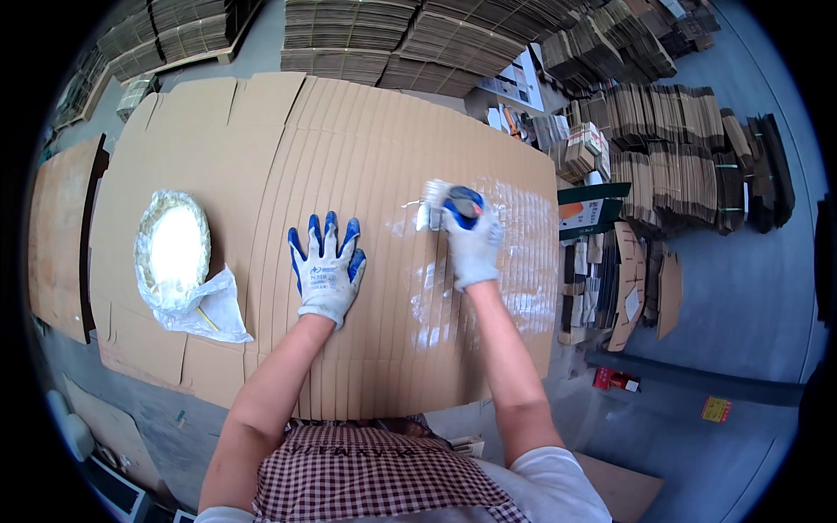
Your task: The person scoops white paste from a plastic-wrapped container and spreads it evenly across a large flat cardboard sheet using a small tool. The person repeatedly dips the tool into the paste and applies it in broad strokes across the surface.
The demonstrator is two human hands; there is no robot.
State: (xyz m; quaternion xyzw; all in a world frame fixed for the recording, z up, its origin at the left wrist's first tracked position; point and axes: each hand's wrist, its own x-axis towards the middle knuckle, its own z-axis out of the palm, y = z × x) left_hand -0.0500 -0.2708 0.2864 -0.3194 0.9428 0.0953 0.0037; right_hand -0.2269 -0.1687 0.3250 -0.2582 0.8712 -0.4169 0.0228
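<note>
My left hand (326, 268), in a white glove with blue fingertips, lies flat on overlapping cardboard sheets (366, 370) with its fingers spread. Gripped in my gloved right hand (475, 240) is a brush (434, 193), its pale bristles touching the cardboard toward the left. Wet, shiny white streaks (527, 253) cover the strips around and right of that hand. To the far left, a round container (144, 253) lined with clear plastic holds a white substance. Its loose plastic film (218, 314) spills onto the cardboard, with a thin yellow strip on it.
Bundled stacks of flat cardboard (349, 39) stand beyond the work surface. More bundles (667, 157) sit on the floor to the right. A wooden board (65, 235) is at the left. Near the right wall lies a small red object (615, 379).
</note>
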